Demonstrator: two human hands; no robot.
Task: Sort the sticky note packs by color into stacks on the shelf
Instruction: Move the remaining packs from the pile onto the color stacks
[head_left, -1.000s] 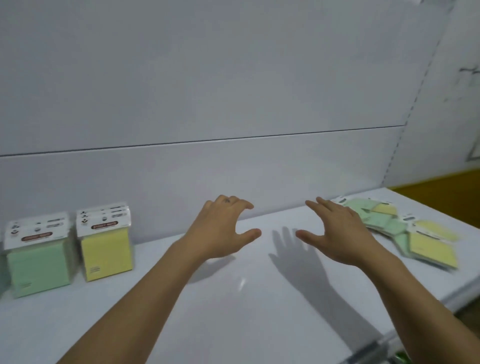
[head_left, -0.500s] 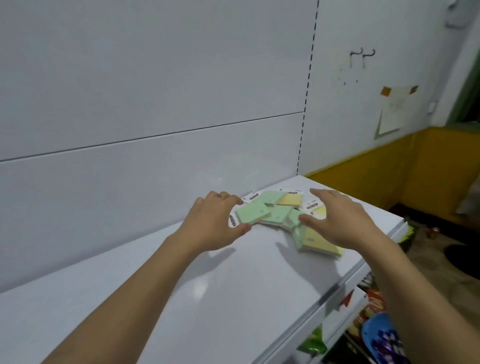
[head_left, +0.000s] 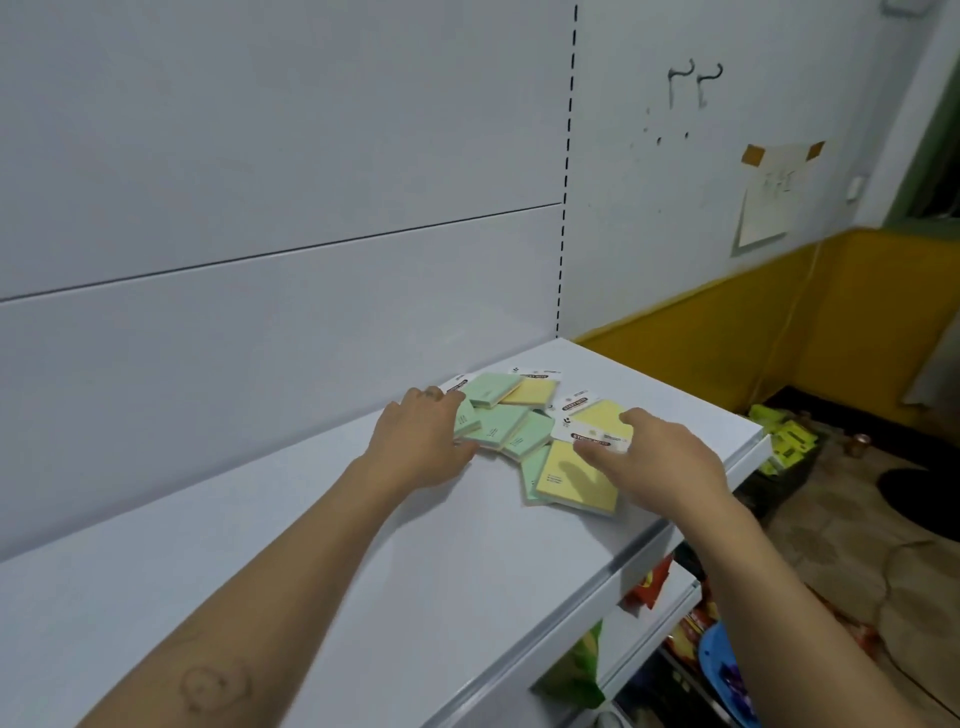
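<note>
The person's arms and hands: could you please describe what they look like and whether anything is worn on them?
Both forearms are bare: no sleeves, gloves or watch show. The left forearm carries a faint smiley-like mark. The left hand has a small dark mark on one finger, too small to identify. The right hand and right forearm show no markings.

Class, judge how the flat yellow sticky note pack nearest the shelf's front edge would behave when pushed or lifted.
The flat yellow sticky note pack looks thin and square-edged, so it should slide, not roll. It partly overlaps a green sticky note pack, so a push would probably drag that along. On the smooth white shelf, it likely slides easily.
</note>
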